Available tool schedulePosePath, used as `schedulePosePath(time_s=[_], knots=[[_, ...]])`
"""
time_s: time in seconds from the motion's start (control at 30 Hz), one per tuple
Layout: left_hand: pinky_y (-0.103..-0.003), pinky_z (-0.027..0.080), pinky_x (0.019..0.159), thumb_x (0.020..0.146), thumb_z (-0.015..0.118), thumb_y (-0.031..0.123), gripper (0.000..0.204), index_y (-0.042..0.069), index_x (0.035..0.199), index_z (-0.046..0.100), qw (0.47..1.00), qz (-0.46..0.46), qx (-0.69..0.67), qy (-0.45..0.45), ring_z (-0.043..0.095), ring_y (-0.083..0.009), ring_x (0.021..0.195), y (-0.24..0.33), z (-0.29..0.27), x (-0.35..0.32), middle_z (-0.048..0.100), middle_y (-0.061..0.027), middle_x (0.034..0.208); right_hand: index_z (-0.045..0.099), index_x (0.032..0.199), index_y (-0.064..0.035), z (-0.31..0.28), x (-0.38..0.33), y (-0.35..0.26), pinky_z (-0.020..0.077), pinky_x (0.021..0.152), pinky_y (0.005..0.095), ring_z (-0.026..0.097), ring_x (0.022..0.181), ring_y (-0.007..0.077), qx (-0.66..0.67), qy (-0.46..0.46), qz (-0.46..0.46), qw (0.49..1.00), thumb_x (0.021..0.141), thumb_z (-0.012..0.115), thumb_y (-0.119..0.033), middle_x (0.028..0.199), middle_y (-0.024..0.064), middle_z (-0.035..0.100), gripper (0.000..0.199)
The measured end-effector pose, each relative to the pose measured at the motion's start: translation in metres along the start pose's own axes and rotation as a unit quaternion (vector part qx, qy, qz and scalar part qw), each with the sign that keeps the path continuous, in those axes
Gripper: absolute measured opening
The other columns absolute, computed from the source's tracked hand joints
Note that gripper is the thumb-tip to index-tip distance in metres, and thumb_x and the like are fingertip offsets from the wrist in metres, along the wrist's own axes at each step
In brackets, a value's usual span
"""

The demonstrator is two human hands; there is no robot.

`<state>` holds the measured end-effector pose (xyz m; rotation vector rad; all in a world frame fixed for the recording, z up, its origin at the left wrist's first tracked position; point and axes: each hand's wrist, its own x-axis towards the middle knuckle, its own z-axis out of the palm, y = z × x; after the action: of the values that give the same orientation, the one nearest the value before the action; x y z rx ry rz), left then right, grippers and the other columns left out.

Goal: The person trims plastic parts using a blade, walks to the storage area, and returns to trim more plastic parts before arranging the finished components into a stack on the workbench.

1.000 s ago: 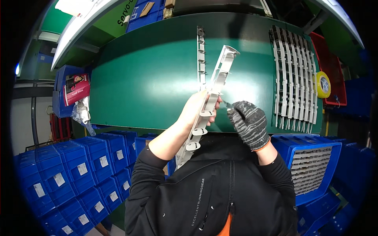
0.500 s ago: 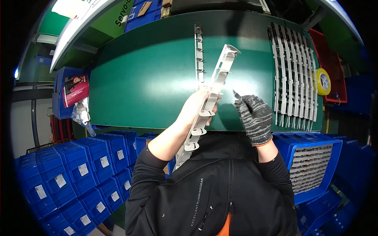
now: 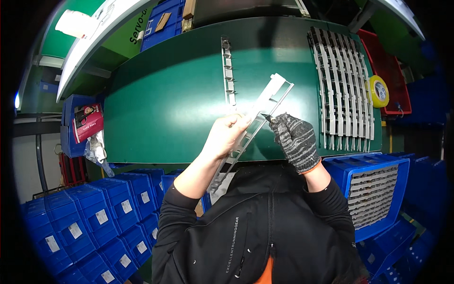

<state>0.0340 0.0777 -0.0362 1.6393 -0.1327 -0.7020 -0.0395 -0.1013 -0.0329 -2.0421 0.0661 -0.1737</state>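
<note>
My bare left hand (image 3: 226,136) grips a long grey plastic ladder-like strip (image 3: 269,98), held slanted over the green table (image 3: 161,99). Its top end points up and right, its lower end reaches down past my sleeve. My right hand (image 3: 295,141) wears a grey knit glove and pinches a small dark tool (image 3: 267,118) whose tip touches the strip's right edge. A second grey strip (image 3: 229,75) with small tabs lies flat on the table just beyond.
A row of several finished grey strips (image 3: 343,85) lies at the table's right. A yellow tape roll (image 3: 378,91) sits by a red bin (image 3: 392,71). A blue crate (image 3: 378,189) with more strips stands at right; stacked blue bins (image 3: 94,222) at left.
The strip in my left hand has tilted further to the right. My gloved right hand has shifted slightly along its edge with the tool.
</note>
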Motion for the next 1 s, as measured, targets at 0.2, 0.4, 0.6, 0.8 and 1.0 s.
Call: schedulePosePath(time_s=[0.2,0.4,0.6,0.8,1.0], knots=[[-0.019,0.03,0.051,0.082,0.059,0.025,0.026,0.004,0.067,0.055,0.999,0.032,-0.008,-0.007,0.039,-0.0039,0.059,0.0,0.004,-0.001,0.046,0.0035,0.066,0.059,0.077,-0.0036,0.002,0.002,-0.003,0.0426,0.054,0.0392,0.055,0.061,0.0311,-0.095,0.073,-0.058,0.991,0.081,0.053,-0.016,0.068,0.0145,0.057,0.015],[-0.023,0.032,0.066,0.083,0.058,0.018,0.027,0.0,0.064,0.05,0.998,0.053,-0.011,-0.008,0.04,-0.0092,0.07,-0.003,0.006,-0.001,0.048,0.0002,0.073,0.059,0.078,-0.0037,0.005,-0.002,0.0,0.0428,0.054,0.0398,0.055,0.061,0.0311,-0.122,0.095,-0.068,0.986,0.081,0.052,-0.016,0.068,0.0155,0.056,0.015],[-0.022,0.033,0.056,0.08,0.061,0.015,0.026,0.003,0.06,0.05,0.983,0.157,0.09,0.029,0.042,-0.0075,0.061,-0.021,0.003,0.011,0.048,0.0007,0.07,0.061,0.084,-0.0011,0.007,-0.009,0.008,0.0443,0.057,0.0342,0.058,0.062,0.0214,-0.027,0.018,0.013,0.999,0.084,0.051,-0.015,0.065,0.0109,0.058,0.017],[-0.025,0.034,0.057,0.079,0.061,0.012,0.03,0.002,0.056,0.045,0.994,0.095,0.044,0.021,0.041,-0.009,0.063,-0.035,-0.002,0.013,0.046,-0.0001,0.063,0.059,0.082,-0.0001,-0.016,-0.009,0.018,0.0322,0.039,0.0197,0.042,0.041,0.0066,0.445,-0.044,0.237,0.863,0.088,0.049,-0.027,0.054,0.0018,0.053,0.029],[-0.019,0.038,0.055,0.081,0.061,0.028,0.026,0.003,0.075,0.057,0.997,0.035,-0.041,-0.063,0.042,-0.0053,0.059,-0.028,0.0,0.014,0.05,0.0012,0.069,0.059,0.085,-0.0016,0.003,-0.013,0.008,0.0342,0.042,0.0191,0.044,0.046,0.0048,0.363,0.046,0.212,0.906,0.086,0.052,-0.017,0.059,0.001,0.054,0.017]])
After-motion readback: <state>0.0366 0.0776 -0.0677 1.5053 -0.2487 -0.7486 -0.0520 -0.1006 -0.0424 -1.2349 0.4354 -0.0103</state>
